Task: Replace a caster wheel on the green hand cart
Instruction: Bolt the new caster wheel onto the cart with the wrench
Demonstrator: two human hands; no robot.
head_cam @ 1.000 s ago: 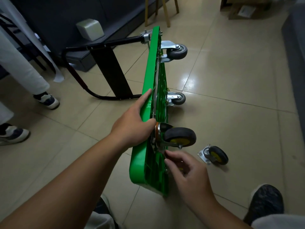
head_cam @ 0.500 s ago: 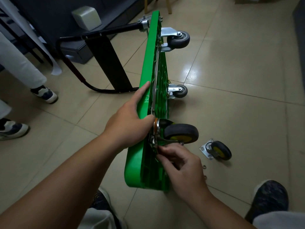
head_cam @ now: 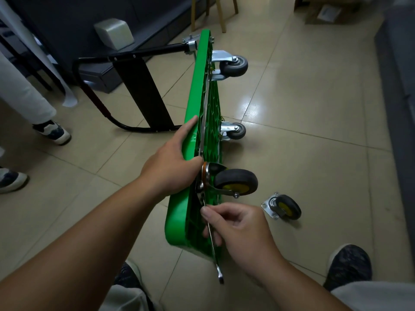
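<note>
Now we see the green hand cart (head_cam: 177,221) tipped on its edge on the floor (head_cam: 314,108), with the yellow-hubbed caster wheel (head_cam: 235,182) seated at its near corner. Our left hand (head_cam: 170,169) still clasps the deck rim beside it. Our right hand (head_cam: 240,227), where no tool showed before, pinches a slim wrench (head_cam: 217,263) that reaches the caster's plate. A loose caster (head_cam: 285,207) lies nearby.
</note>
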